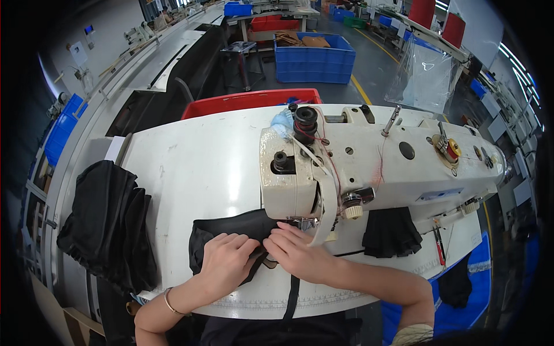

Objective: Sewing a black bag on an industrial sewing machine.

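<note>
Table [190,167]: white, machine [375,150] on its right
Cloth [231,224]: black, on the table at the machine's near side
Left hand [228,259]: curled, grasping the cloth
Right hand [300,254]: pinching cloth beside the presser foot [309,222]
Care: best kept flat, fingertips clear

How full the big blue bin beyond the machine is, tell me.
Not empty: brown pieces show inside the blue bin; how deep they go, cannot tell.

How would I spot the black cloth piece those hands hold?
Find the big white sewing machine. The black cloth piece lies by its left end. Unlike the black fabric stack farther left, it is held by the left hand and right hand.
</note>
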Demonstrator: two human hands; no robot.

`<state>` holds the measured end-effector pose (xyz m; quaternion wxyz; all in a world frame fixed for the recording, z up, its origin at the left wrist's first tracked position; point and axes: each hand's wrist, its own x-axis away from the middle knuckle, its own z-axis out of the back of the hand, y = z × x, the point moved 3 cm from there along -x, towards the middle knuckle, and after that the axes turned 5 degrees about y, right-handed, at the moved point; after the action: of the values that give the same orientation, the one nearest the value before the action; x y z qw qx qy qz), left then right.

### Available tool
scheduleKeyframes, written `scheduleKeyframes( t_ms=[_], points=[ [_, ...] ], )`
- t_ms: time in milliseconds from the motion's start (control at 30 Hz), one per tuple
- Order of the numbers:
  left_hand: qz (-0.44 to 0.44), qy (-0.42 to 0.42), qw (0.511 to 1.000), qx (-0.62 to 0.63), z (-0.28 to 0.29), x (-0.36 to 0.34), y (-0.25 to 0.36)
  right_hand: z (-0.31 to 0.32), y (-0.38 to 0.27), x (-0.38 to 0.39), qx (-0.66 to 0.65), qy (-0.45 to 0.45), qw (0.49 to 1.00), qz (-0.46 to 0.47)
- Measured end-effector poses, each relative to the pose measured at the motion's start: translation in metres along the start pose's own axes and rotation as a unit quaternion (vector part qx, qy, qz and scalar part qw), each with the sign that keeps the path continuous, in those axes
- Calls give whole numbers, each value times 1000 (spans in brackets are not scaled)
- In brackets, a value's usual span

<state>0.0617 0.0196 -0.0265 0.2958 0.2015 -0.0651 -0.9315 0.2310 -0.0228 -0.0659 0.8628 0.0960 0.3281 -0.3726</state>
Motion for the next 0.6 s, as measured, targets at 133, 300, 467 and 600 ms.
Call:
scheduleKeyframes(
  t_ms=[133, 300, 467, 600],
  points=[
    [-109, 25, 978, -177, 14, -7, 13, 7, -14, 2, 120, 33, 990, 70],
    [-112, 22, 977, -179, 14, 2, 21, 33, -23, 9, 55, -6, 997, -49],
    [-102, 93, 989, -59, 2, -2, 24, 27, -47, -1, 11, -140, 989, -51],
    [-39, 17, 999, -8, -14, -12, 20, 8, -45, -16, -197, -245, 945, -94]
  ],
)
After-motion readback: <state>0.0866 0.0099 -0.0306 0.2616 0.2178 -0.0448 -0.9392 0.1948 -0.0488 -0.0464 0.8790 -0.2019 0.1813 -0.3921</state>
